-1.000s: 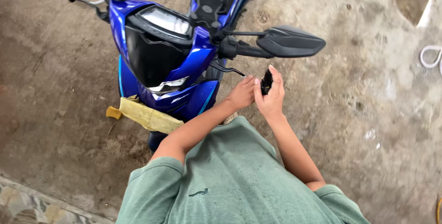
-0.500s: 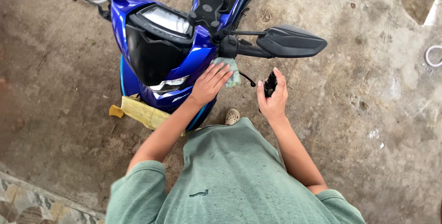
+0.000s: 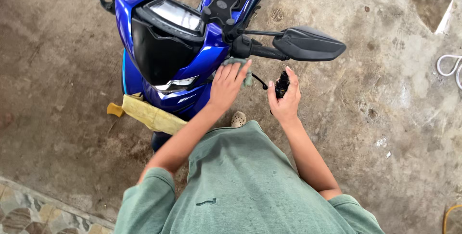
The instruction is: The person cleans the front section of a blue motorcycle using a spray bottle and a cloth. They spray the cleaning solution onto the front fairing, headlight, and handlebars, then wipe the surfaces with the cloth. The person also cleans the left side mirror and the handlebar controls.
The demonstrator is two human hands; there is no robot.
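A person seen from above stands at the front of a glossy blue scooter [image 3: 202, 60] parked on a rough, stained concrete floor [image 3: 385, 133]. The scooter is cut off at the top edge, so only its nose, dark windshield, headlight and handlebars show. The left hand [image 3: 228, 84] lies flat, fingers spread, pressing a small grey-green cloth [image 3: 237, 63] against the blue fairing just under the handlebar; most of the cloth is hidden beneath the fingers, so its size and weave cannot be told. The right hand [image 3: 284, 100] is closed around a small black bottle [image 3: 281, 84], held upright just right of the cloth and below the matte black mirror [image 3: 308, 44]. Only the bottle's upper part shows above the fingers; its cap and any label are too dark to make out. A thin black cable runs between the two hands. A yellow rag [image 3: 147, 113], soft and folded, hangs over the scooter's lower front, on its left side. The front wheel is mostly hidden by the left forearm and the loose green shirt [image 3: 240, 186], whose cloth fills the bottom of the view. One beige shoe [image 3: 237, 118] peeks out below the left wrist. A white hose [image 3: 447, 68] is cut off at the right edge, and patterned tiles [image 3: 29, 210] sit at the bottom left corner.
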